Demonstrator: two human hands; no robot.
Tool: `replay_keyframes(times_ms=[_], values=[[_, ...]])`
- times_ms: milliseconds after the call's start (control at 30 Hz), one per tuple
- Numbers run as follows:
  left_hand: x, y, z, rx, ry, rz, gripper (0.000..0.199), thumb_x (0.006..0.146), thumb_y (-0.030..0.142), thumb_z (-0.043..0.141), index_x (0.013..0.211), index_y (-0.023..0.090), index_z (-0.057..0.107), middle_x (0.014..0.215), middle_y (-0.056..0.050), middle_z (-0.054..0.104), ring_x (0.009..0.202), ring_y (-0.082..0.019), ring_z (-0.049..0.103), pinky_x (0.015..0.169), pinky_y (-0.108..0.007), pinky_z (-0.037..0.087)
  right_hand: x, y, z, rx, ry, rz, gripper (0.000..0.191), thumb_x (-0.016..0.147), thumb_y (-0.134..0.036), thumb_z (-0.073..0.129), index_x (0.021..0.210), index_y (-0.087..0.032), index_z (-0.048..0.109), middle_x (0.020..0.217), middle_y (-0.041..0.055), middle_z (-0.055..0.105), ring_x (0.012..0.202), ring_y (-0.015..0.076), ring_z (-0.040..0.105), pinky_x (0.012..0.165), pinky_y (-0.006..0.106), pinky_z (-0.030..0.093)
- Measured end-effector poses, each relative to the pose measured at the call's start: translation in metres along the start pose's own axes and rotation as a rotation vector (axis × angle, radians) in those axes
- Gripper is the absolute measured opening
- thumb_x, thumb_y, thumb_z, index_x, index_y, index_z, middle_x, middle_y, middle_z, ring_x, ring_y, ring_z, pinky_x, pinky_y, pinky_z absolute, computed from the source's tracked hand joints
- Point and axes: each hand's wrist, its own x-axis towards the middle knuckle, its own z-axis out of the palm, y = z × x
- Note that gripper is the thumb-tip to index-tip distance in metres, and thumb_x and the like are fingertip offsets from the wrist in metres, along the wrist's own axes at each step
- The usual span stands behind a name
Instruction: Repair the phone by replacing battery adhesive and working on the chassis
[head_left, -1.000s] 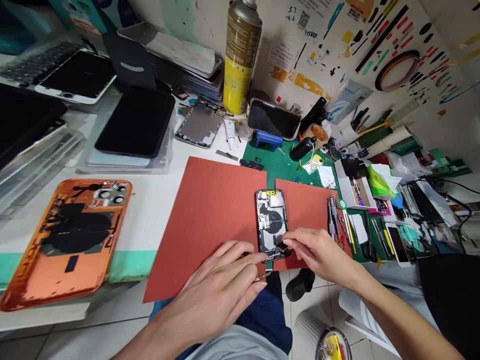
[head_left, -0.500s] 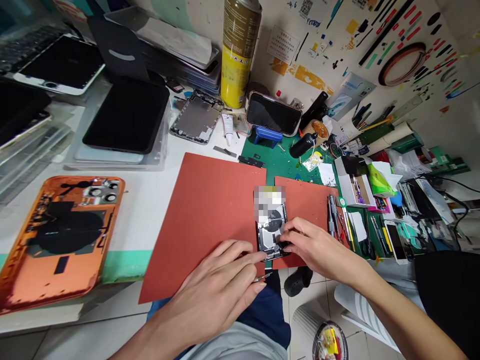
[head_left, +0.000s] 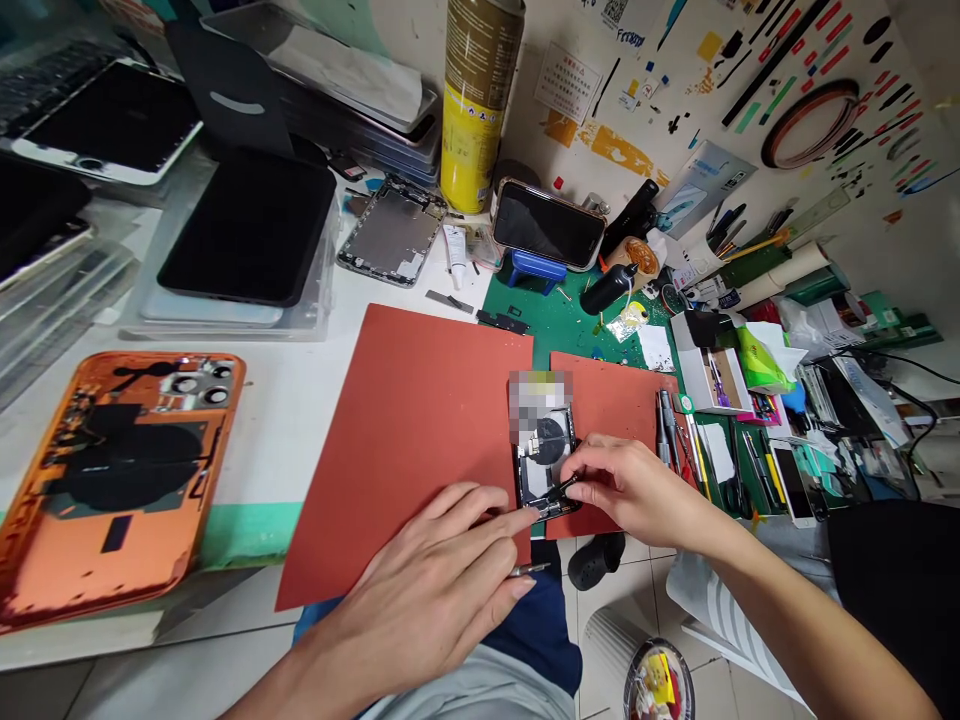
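Note:
An opened phone with bare inner parts lies at the front edge between two red-brown mats; its upper part is pixelated. My left hand rests over the left mat, its index fingertip at the phone's lower left corner. A thin metal-tipped tool sticks out between its thumb and fingers. At the phone's lower right, my right hand pinches a small dark strip-like part between thumb and fingertips, just over the phone's lower half.
An orange phone housing lies at the left. Behind stand a yellow spray can and a phone on a blue stand. Screwdrivers, tweezers and pens lie right of the right mat. A bin is below.
The dark part in my right fingers now shows more plainly, slanting across the phone's lower half. My right fingers have shifted slightly, and the tool in my left hand has moved a little right and down.

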Motion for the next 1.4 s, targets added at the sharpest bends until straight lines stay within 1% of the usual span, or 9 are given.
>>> replay_keyframes(times_ms=[133,200,300,467,767,933,1067,1267,1400], values=[[0.0,0.0,0.002,0.028,-0.004,0.016,0.032,0.116,0.033,0.045,0.095,0.021,0.066,0.13,-0.001,0.081,0.113,-0.025,0.066,0.107,-0.043,0.045,0.005,-0.002,0.003,0.31,-0.041,0.248,0.015,0.099,-0.036,0.07,0.097,-0.022,0.076,0.065,-0.0023,0.069,0.059,0.015,0.061,0.059,0.027,0.044],[-0.001,0.0,0.004,0.039,0.0,0.028,0.033,0.117,0.034,0.044,0.096,0.02,0.067,0.131,-0.001,0.081,0.113,-0.025,0.066,0.108,-0.044,0.044,0.007,-0.002,0.008,0.419,-0.004,0.322,0.023,0.093,-0.045,0.076,0.096,-0.022,0.076,0.062,-0.0027,0.068,0.053,0.0143,0.058,0.052,0.026,0.04],[-0.002,0.0,0.006,0.051,0.007,0.034,0.035,0.117,0.034,0.043,0.1,0.019,0.069,0.13,-0.002,0.081,0.112,-0.025,0.067,0.109,-0.045,0.043,0.009,0.0,0.016,0.519,0.072,0.369,0.031,0.086,-0.05,0.082,0.093,-0.021,0.074,0.065,-0.0017,0.07,0.049,0.0124,0.055,0.047,0.025,0.038],[-0.003,0.0,0.008,0.039,0.013,0.019,0.035,0.117,0.031,0.043,0.095,0.02,0.069,0.128,-0.002,0.082,0.108,-0.024,0.067,0.107,-0.045,0.044,0.007,-0.002,0.023,0.606,0.145,0.37,0.038,0.084,-0.056,0.085,0.09,-0.02,0.074,0.066,-0.0018,0.068,0.053,0.0125,0.06,0.05,0.025,0.046],[-0.003,0.0,0.01,0.028,0.03,0.019,0.027,0.112,0.03,0.054,0.091,0.021,0.069,0.126,-0.004,0.082,0.102,-0.024,0.067,0.103,-0.046,0.047,0.012,-0.008,0.024,0.71,0.18,0.368,0.043,0.078,-0.06,0.091,0.081,-0.02,0.074,0.065,-0.0027,0.065,0.059,0.0147,0.065,0.057,0.028,0.056],[-0.003,0.0,0.011,0.038,0.026,0.017,0.035,0.115,0.031,0.047,0.089,0.02,0.067,0.126,-0.003,0.082,0.103,-0.024,0.066,0.105,-0.045,0.045,0.012,-0.007,0.027,0.775,0.201,0.361,0.044,0.076,-0.06,0.092,0.082,-0.02,0.075,0.062,-0.0019,0.068,0.057,0.0148,0.065,0.059,0.029,0.057],[-0.004,0.0,0.01,0.047,0.014,0.024,0.033,0.114,0.03,0.049,0.089,0.02,0.068,0.125,-0.003,0.082,0.104,-0.024,0.066,0.105,-0.045,0.045,0.012,-0.005,0.028,0.831,0.229,0.364,0.043,0.075,-0.057,0.094,0.083,-0.019,0.076,0.062,-0.001,0.069,0.057,0.015,0.065,0.059,0.029,0.056],[-0.002,0.0,0.009,0.032,0.021,0.009,0.029,0.112,0.029,0.054,0.088,0.022,0.067,0.128,-0.003,0.081,0.101,-0.023,0.067,0.104,-0.045,0.047,0.011,-0.004,0.029,0.903,0.299,0.312,0.039,0.083,-0.054,0.09,0.086,-0.019,0.075,0.066,0.0022,0.073,0.058,0.0144,0.064,0.063,0.03,0.056],[-0.003,-0.001,0.008,0.023,0.016,0.013,0.028,0.112,0.029,0.053,0.09,0.022,0.068,0.129,-0.003,0.081,0.102,-0.023,0.068,0.105,-0.044,0.047,0.004,-0.002,0.022,0.998,0.371,0.308,0.036,0.08,-0.049,0.095,0.092,-0.019,0.078,0.071,0.003,0.076,0.064,0.0159,0.069,0.066,0.031,0.058]])
